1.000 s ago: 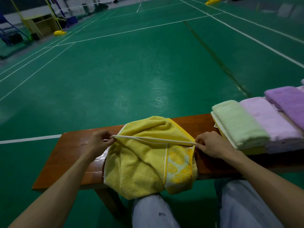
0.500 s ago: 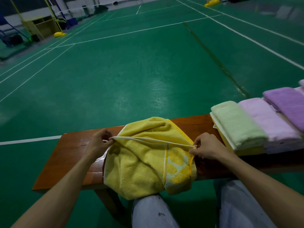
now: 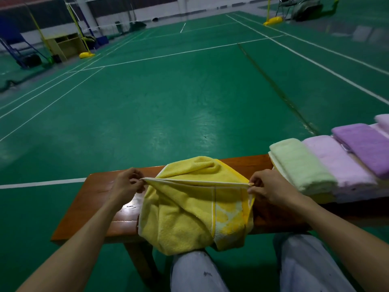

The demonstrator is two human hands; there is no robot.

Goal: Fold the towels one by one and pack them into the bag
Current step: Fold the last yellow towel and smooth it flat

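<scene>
I hold the yellow towel (image 3: 185,216) by its white-trimmed top edge. My left hand (image 3: 126,183) pinches one end and my right hand (image 3: 271,186) pinches the other, so the edge runs taut in a nearly straight line between them. My hands are well apart, one at each side of the towel, both with fingers curled on the cloth. Below that edge the towel sags in a loose pouch, draped over the near side of the wooden bench (image 3: 94,199) and hanging down to my left knee (image 3: 195,270). Behind the edge, a bunched fold of it lies on the bench top. A paler patterned band with a white stripe runs down the towel near my right hand. To my right on the same bench lies a row of folded towels, side by side and touching. The pale green towel (image 3: 301,165) is nearest, then the pale pink towel (image 3: 336,163), then the purple towel (image 3: 366,146), with another pale one just at the frame's edge. Under the green one a yellowish layer shows, though I cannot tell what it is. My right knee (image 3: 305,262) sits below the bench, beside the hanging cloth. Beyond the bench stretches the green court floor (image 3: 168,102) with white lines. A yellow post base (image 3: 86,55) stands far off to the left near a wooden cabinet (image 3: 65,46).
</scene>
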